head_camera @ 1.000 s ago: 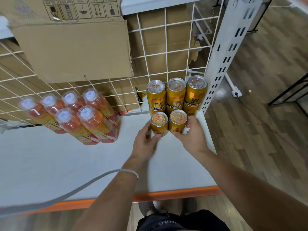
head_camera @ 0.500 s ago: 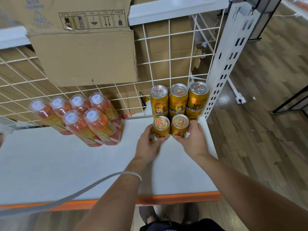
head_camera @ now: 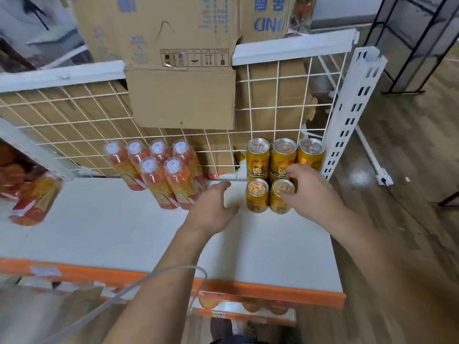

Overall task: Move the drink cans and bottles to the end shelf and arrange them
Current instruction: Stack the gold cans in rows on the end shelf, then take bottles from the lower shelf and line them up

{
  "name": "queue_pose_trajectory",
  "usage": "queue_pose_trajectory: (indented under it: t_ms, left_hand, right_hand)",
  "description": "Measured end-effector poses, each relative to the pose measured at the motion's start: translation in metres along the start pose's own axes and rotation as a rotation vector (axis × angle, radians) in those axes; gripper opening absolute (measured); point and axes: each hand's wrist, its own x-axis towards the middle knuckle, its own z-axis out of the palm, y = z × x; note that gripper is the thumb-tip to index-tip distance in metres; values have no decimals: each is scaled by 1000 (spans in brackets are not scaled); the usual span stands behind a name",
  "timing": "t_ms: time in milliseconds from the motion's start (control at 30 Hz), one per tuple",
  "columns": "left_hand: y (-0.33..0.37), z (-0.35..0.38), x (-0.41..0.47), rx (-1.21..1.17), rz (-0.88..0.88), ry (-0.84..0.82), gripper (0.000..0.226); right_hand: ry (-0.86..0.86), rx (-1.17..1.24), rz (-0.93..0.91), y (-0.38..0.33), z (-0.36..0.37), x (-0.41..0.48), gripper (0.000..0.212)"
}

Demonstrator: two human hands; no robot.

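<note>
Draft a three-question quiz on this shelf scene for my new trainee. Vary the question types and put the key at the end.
1. Count: how many white-capped bottles stand in the cluster in front of the wire grid?
2. True or false: the left hand grips one of the yellow cans.
3. Pick one. The yellow cans stand:
A. beside the white slotted post
B. left of the bottles
C. on the floor

Key
1. Six: four behind, two in front.
2. False. It hovers open, apart from the cans.
3. A
</note>
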Motion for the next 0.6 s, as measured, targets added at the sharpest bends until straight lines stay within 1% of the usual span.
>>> queue_pose_trajectory:
  t_ms: [100,133,167,267,333,500,600]
  left_hand:
    - [-5,-36,-27,91,-7,123,41]
    - [-8,-47,-37,118,-14,161,35]
    - [-14,-57,-46,148,-22,191,34]
    - [-36,-87,-75,249,-63,232,44]
    - [-59,-107,-93,298,-85,245,45]
    - [-150,-169,-150,372,-214,245,60]
    - [-215,-206,-187,396,-300,257,58]
  right_hand:
    - [-101,-199,-162,-46,-16,7,46]
    - [-112,-230,-207,-62,-18,7,46]
    - [-122,-247,-242,-78,-17,6,45]
    - [-177,-306,-355,-132,-3,-4,41]
    - [-200,-317,-451,-175,15,-16,37]
    - [-222,-341,-615,-289,86,-42,55]
    - [-273,-351,-659,-345,134,-53,60]
